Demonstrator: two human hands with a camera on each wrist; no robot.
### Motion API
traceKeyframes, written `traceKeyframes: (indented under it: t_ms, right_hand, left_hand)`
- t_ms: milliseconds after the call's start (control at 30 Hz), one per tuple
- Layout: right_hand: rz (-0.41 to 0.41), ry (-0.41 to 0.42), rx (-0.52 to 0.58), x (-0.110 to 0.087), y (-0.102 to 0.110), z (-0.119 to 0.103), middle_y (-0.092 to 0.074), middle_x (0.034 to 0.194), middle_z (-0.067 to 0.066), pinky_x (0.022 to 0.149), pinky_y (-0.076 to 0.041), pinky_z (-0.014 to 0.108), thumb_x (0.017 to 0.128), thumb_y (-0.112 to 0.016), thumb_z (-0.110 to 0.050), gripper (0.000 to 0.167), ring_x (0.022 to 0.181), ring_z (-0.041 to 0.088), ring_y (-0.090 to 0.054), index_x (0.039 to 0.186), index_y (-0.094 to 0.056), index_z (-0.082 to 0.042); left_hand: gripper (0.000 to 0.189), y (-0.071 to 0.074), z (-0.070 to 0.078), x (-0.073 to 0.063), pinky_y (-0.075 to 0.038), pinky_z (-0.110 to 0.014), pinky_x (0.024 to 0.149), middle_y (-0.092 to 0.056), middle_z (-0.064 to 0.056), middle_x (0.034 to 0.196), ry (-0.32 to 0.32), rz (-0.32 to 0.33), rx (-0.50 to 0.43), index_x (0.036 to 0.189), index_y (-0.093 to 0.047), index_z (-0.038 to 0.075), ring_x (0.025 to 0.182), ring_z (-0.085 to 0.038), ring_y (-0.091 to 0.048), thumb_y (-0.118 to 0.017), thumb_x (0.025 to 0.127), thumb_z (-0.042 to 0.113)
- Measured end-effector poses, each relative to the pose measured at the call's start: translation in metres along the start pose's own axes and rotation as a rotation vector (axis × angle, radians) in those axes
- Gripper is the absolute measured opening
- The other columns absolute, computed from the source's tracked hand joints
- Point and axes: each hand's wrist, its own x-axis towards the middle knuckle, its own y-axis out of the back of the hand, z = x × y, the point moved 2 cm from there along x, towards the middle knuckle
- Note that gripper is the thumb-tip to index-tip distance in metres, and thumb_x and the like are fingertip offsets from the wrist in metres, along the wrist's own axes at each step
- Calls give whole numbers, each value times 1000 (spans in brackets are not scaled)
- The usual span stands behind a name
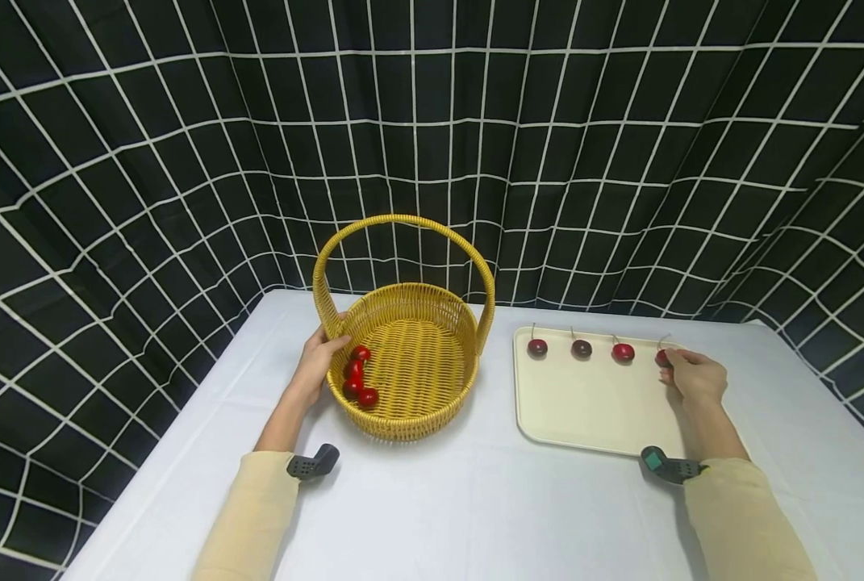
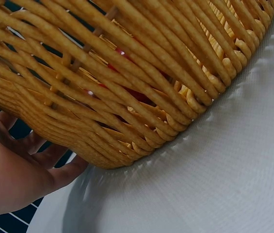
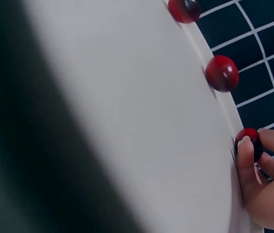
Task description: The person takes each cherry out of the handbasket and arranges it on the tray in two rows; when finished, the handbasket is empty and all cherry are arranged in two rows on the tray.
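Note:
My left hand (image 1: 320, 355) grips the left side of a yellow woven basket (image 1: 417, 424) at the foot of its tall arched handle, thumb over the rim. In the left wrist view the fingers (image 2: 71, 172) lie against the wickerwork (image 2: 103, 102). Several dark red cherries (image 1: 368, 397) lie inside the basket, along its left wall. Over the back right corner of a cream tray (image 1: 591, 411), my right hand (image 1: 696, 377) pinches a cherry (image 3: 249, 141) between thumb and fingers. Three more stemmed cherries, one of them bright red (image 1: 623, 353), sit in a row along the tray's back edge.
Basket and tray stand apart on a white-covered table (image 1: 475, 508), the basket to the left. A black curtain with a white grid (image 1: 548, 145) hangs behind and at both sides. Each forearm wears a dark wrist camera (image 1: 667, 466).

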Motion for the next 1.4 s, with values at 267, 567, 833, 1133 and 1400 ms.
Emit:
traceKeyframes:
  t_ms: [267,567,833,1133,1400]
  right_hand:
    - [-56,4,44,0,1,-1,-52,73,-7,49,-51,17,98,-49,-17,51,49,1,-57,142,-37,5]
    - [-44,-5,38,-1,2,-1,-52,69,-9,50,-51,17,100,-45,-19,49,49,0,-56,142,-37,5]
    - [2,-29,21,-1,3,0,-51,86,2,46,-50,18,101,-42,-21,49,48,0,-54,144,-35,1]
    - [38,-38,30,-6,12,3,-50,87,1,45,-48,18,101,-41,-27,52,52,1,-53,147,-33,-4]
    - [-56,-120,280,-14,22,1,-52,89,-6,58,-53,17,97,-47,-45,63,63,0,-60,149,-32,-12]
  left_hand:
    - [53,2,0,-1,-21,-47,111,-32,-12,150,3,12,4,149,-31,14,136,-28,-29,-46,98,14]
    - [52,1,-1,-1,-27,-46,109,-33,-11,149,3,5,7,149,-32,15,135,-29,-32,-46,98,15]
    - [53,0,-1,1,-27,-46,109,-33,-11,149,5,4,1,149,-32,15,135,-28,-32,-46,98,14]
    - [52,-1,0,0,-26,-47,109,-34,-10,149,6,7,4,148,-33,16,135,-28,-31,-47,98,15]
    - [53,0,-1,2,-23,-46,110,-34,-10,149,21,5,0,149,-32,15,136,-27,-30,-46,98,14]
